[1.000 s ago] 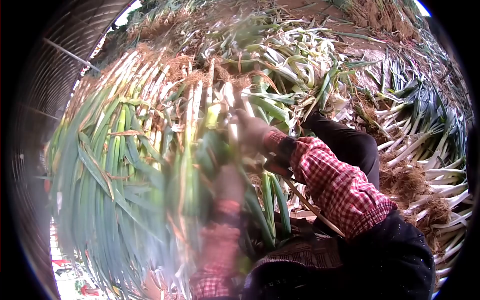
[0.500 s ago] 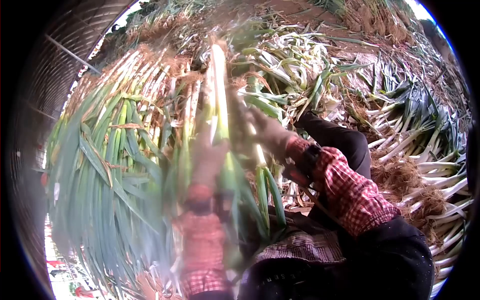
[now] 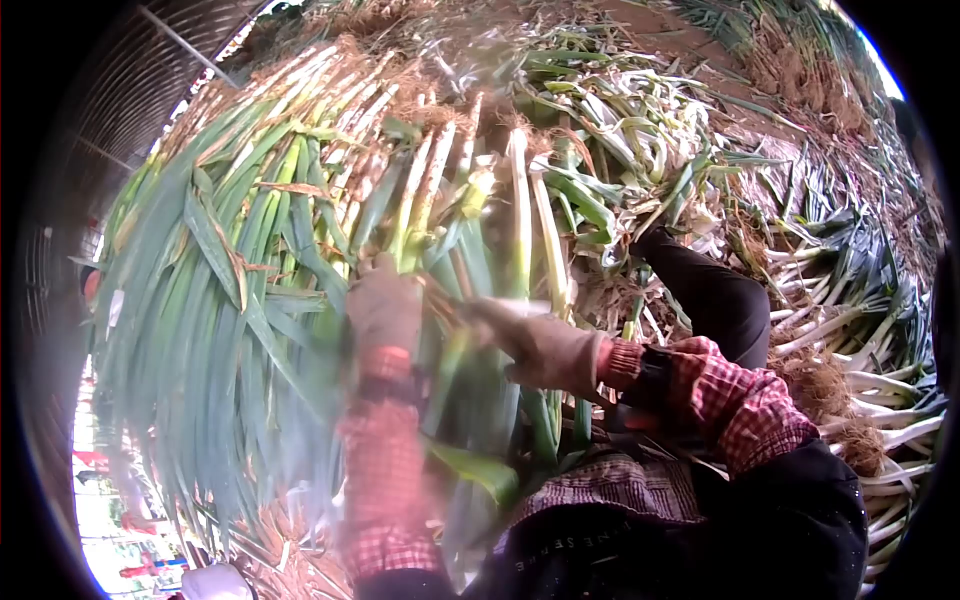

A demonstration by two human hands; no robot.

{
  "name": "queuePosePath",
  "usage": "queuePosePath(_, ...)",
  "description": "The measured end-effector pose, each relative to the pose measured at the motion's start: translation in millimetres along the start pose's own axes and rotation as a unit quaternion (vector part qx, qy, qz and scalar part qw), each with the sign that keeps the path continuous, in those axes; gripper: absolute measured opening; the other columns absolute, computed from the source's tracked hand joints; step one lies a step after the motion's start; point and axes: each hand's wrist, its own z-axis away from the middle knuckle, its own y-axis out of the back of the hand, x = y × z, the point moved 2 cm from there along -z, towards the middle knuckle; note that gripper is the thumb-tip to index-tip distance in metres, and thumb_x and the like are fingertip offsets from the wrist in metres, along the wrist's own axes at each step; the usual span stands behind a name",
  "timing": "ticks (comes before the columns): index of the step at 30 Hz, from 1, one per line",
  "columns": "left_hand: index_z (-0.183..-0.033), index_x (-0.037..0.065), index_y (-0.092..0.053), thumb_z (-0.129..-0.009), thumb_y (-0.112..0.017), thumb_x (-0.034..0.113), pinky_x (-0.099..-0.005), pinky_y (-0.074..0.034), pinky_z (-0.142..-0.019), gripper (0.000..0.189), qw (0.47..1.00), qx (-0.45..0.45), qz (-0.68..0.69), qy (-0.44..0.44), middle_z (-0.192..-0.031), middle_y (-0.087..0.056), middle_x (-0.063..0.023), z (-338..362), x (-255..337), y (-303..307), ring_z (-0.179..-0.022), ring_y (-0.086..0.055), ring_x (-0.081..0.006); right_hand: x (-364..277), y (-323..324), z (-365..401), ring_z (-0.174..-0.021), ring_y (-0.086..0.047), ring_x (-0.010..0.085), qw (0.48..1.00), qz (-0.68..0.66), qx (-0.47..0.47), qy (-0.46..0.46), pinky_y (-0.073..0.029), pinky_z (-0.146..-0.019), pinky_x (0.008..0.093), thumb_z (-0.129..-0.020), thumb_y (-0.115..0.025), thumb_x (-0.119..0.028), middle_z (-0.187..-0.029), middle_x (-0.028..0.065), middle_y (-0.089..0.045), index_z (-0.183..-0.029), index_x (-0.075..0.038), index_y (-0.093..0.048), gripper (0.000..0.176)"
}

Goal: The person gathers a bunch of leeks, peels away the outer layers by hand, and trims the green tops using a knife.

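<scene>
Okay, left hand (image 3: 385,308) wrapped around leek stalks (image 3: 428,192) beside leek pile (image 3: 225,270); right hand (image 3: 545,348) farther from pile, blurred, grip can't tell.

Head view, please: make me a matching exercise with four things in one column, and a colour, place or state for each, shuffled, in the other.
Things:
1. Left hand
2. Right sleeve
3. Trouser leg
4. Roots by the right edge

Descriptions:
A. Brown and stringy
B. Red-and-white checked
C. Against long stalks
D. Plain and dark

Right pairs: 1-C, 2-B, 3-D, 4-A.
</scene>
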Motion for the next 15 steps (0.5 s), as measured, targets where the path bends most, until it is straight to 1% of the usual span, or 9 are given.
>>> queuePosePath(2,-0.114,0.005,-0.063,-0.087,-0.075,0.029,-0.0463,-0.055,-0.092,0.038,0.999,-0.038,-0.029,0.017,-0.123,-0.067,-0.0208,-14,-5,-14,-0.106,-0.069,-0.0401,27,-8,-42,-0.114,-0.069,0.0364,0.999,0.011,0.041,-0.019,-0.055,-0.097,0.0462,-0.082,-0.063,-0.003,-0.121,0.0205,-0.069,-0.156,-0.016,-0.030,0.082)
queuePosePath(5,-0.115,0.005,-0.066,-0.085,-0.077,0.029,-0.0461,-0.055,-0.094,0.040,0.994,-0.091,-0.050,0.034,-0.123,-0.068,-0.0215,-29,4,-13,-0.110,-0.069,-0.0398,18,15,-87,-0.112,-0.070,0.0345,0.993,0.008,0.074,-0.088,-0.055,-0.093,0.0469,-0.083,-0.064,-0.005,-0.119,0.0200,-0.070,-0.154,-0.018,-0.034,0.079)
queuePosePath(6,-0.115,0.006,-0.065,-0.084,-0.080,0.034,-0.0439,-0.058,-0.091,0.045,0.993,-0.073,-0.091,0.015,-0.118,-0.070,-0.0192,-28,7,-10,-0.108,-0.071,-0.0335,-3,35,-93,-0.111,-0.070,0.0339,0.989,-0.009,0.063,-0.135,-0.055,-0.092,0.0476,-0.083,-0.065,-0.006,-0.118,0.0203,-0.069,-0.154,-0.017,-0.034,0.078)
queuePosePath(7,-0.114,0.005,-0.065,-0.082,-0.081,0.034,-0.0440,-0.058,-0.090,0.046,0.993,-0.089,-0.079,0.020,-0.116,-0.071,-0.0200,-31,5,-12,-0.107,-0.072,-0.0339,5,40,-107,-0.106,-0.071,0.0345,0.980,-0.047,0.101,-0.163,-0.055,-0.088,0.0483,-0.083,-0.067,-0.009,-0.117,0.0208,-0.070,-0.154,-0.016,-0.035,0.078)
queuePosePath(9,-0.114,0.004,-0.066,-0.078,-0.084,0.034,-0.0441,-0.059,-0.090,0.049,0.991,-0.115,-0.054,0.030,-0.112,-0.073,-0.0217,-44,0,-12,-0.105,-0.073,-0.0346,15,45,-107,-0.101,-0.071,0.0375,0.974,-0.093,0.144,-0.147,-0.056,-0.087,0.0489,-0.082,-0.066,-0.008,-0.116,0.0225,-0.070,-0.155,-0.014,-0.032,0.081)
queuePosePath(12,-0.114,0.000,-0.068,-0.074,-0.086,0.034,-0.0392,-0.057,-0.085,0.055,0.965,-0.172,0.197,0.035,-0.103,-0.074,-0.0208,-43,-8,-25,-0.096,-0.074,-0.0265,0,31,-38,-0.100,-0.071,0.0403,0.991,0.005,0.131,-0.016,-0.056,-0.087,0.0487,-0.082,-0.064,-0.006,-0.115,0.0250,-0.069,-0.158,-0.012,-0.027,0.085)
queuePosePath(13,-0.114,-0.001,-0.068,-0.073,-0.086,0.034,-0.0384,-0.057,-0.084,0.056,0.936,-0.193,0.291,0.033,-0.102,-0.074,-0.0201,-43,-11,-36,-0.095,-0.073,-0.0242,-3,28,-6,-0.100,-0.071,0.0425,0.997,-0.038,0.064,0.004,-0.056,-0.088,0.0493,-0.081,-0.064,-0.006,-0.112,0.0280,-0.069,-0.161,-0.010,-0.021,0.090)
queuePosePath(14,-0.110,-0.002,-0.069,-0.078,-0.081,0.027,-0.0379,-0.055,-0.078,0.045,0.917,-0.177,0.357,0.009,-0.094,-0.073,-0.0166,-26,3,-35,-0.087,-0.070,-0.0199,-17,26,27,-0.098,-0.070,0.0433,0.998,-0.010,0.055,-0.022,-0.056,-0.087,0.0491,-0.083,-0.065,-0.008,-0.107,0.0296,-0.068,-0.162,-0.010,-0.018,0.092)
queuePosePath(15,-0.106,-0.002,-0.069,-0.080,-0.079,0.020,-0.0364,-0.054,-0.073,0.035,0.884,-0.199,0.419,0.049,-0.089,-0.071,-0.0127,-19,6,-46,-0.082,-0.068,-0.0196,-29,26,47,-0.099,-0.071,0.0421,0.994,-0.004,0.010,-0.108,-0.057,-0.090,0.0486,-0.084,-0.066,-0.008,-0.106,0.0286,-0.069,-0.163,-0.010,-0.015,0.095)
